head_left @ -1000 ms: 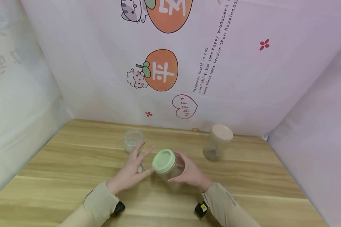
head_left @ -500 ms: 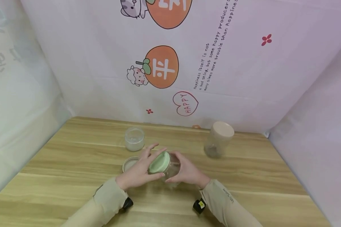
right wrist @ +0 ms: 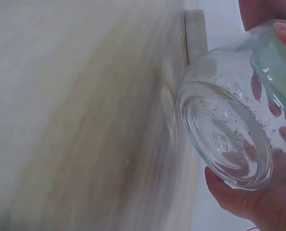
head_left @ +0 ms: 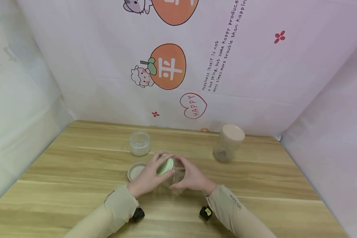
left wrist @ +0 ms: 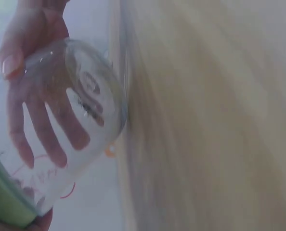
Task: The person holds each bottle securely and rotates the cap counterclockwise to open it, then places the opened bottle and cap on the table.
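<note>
A clear glass jar (head_left: pixel 177 175) with a green lid (head_left: pixel 166 166) is held tilted between both hands above the table, its lid end toward the left. My left hand (head_left: pixel 148 176) grips the lid with thumb and fingers around its rim. Around the glass body curls my right hand (head_left: pixel 194 177). In the left wrist view the right hand's fingers show through the glass (left wrist: pixel 107 108). Small dark specks lie inside near the jar's base (right wrist: pixel 227 139) in the right wrist view.
A small clear open jar (head_left: pixel 139 145) stands at the back left. In front of it lies a round lid (head_left: pixel 134 170), partly covered by my left hand. A taller jar with a beige lid (head_left: pixel 233 132) stands back right on the wooden table (head_left: pixel 270 185).
My left hand has moved right from beside the jar and taken hold of the green lid. The jar has tipped further, its lid turning toward the left hand. The table things stay put.
</note>
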Tool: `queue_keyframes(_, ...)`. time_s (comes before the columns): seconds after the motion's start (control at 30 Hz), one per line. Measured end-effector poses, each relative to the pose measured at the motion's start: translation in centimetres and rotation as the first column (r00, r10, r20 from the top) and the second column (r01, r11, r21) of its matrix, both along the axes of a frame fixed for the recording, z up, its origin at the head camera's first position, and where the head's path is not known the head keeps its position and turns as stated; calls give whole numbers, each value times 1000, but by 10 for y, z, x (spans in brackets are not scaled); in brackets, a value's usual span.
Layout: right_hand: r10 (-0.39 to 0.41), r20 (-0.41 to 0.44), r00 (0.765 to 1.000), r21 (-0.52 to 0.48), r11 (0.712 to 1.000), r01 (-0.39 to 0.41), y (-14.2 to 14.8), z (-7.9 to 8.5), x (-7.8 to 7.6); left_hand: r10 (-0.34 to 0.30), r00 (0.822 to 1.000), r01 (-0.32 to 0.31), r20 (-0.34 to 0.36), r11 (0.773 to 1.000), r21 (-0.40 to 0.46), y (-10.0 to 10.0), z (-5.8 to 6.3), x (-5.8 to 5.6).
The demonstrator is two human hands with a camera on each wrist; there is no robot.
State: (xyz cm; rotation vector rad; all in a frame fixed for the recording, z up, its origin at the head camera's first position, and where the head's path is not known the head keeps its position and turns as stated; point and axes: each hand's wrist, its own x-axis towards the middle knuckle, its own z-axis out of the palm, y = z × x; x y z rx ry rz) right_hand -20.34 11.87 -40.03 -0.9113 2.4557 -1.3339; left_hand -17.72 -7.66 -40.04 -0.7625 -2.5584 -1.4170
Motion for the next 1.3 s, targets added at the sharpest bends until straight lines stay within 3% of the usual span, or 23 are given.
queue_keyframes(0.23,-53,-27,998,-12,999,53,-5,0,2,139,989,-134,-40,984,114,11,-5,-3)
queue_keyframes(0.37,-84,-44,995,-17,996,83,-8,-1,3,183,982,-175,-39,973,147,14,-8,-5)
queue_keyframes(1.3,-131,-55,990,-8,991,131,-16,-3,11,199,980,-201,28,970,139,11,-3,-3)
